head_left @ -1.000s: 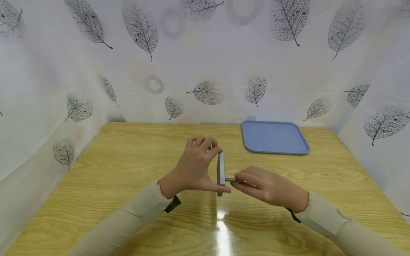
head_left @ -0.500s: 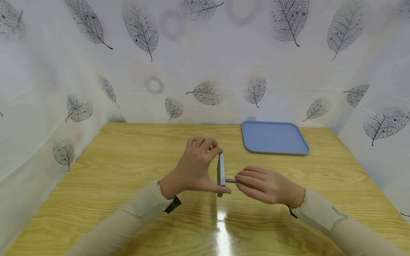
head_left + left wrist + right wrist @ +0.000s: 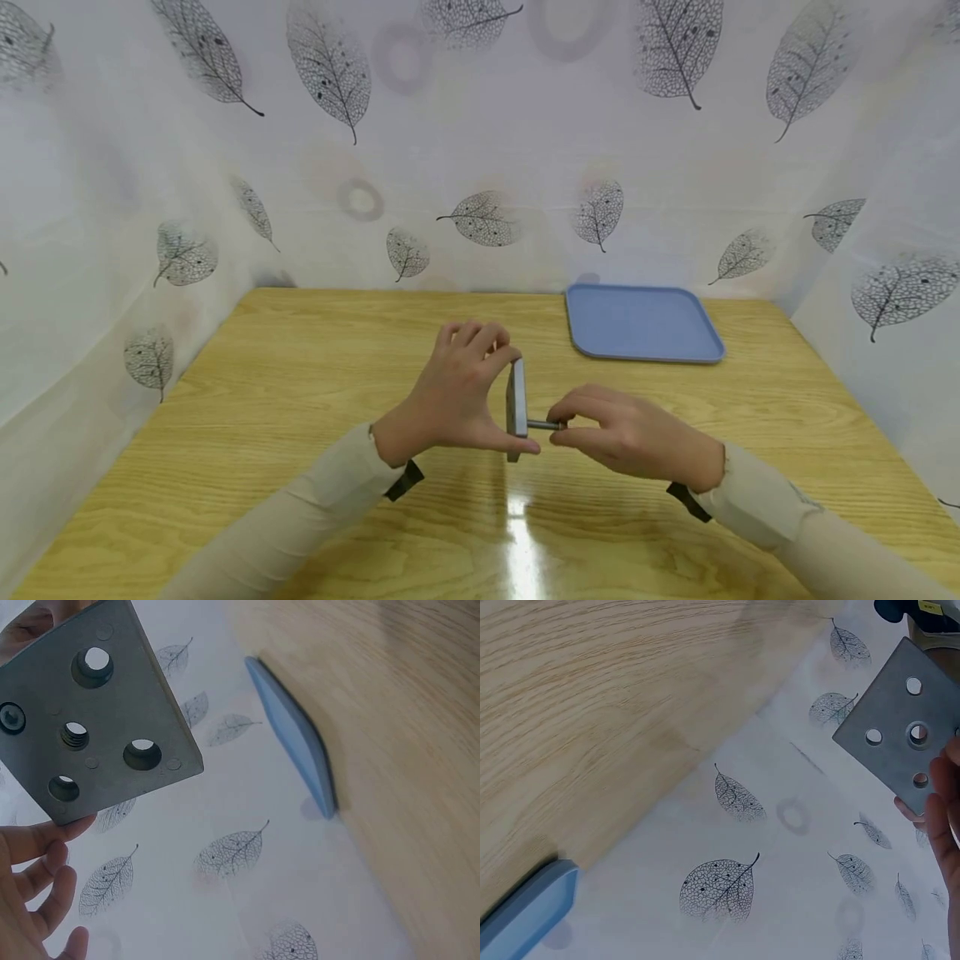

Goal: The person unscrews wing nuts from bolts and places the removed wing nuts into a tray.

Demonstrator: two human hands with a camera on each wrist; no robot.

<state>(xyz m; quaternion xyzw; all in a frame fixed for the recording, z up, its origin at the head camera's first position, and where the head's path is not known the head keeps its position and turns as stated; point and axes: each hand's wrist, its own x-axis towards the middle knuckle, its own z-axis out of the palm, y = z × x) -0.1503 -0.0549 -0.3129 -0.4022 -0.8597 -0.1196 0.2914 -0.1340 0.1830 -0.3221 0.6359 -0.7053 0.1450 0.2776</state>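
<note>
Above the middle of the table, my left hand (image 3: 459, 392) holds a thick grey metal plate (image 3: 517, 398) on edge, thumb below and index finger on top. A thin metal bolt (image 3: 542, 424) sticks out from its right face. Thumb and fingers of my right hand (image 3: 633, 435) pinch the bolt's free end, which they partly hide. Several round holes pierce the plate (image 3: 105, 742) in the left wrist view, and a round bolt head (image 3: 12, 718) sits in one near the left edge. The right wrist view shows the plate's (image 3: 889, 712) other face, with my right fingers (image 3: 941, 825) beside it.
A blue tray (image 3: 645, 323) lies at the back right of the wooden table (image 3: 337, 358). White cloth with a leaf print (image 3: 480, 150) hangs behind and along both sides. Light glares on the table below the plate.
The fingers of my right hand straightened along the bolt's end, then curled back into a pinch with the wrist turned. My left hand and the plate have stayed almost still.
</note>
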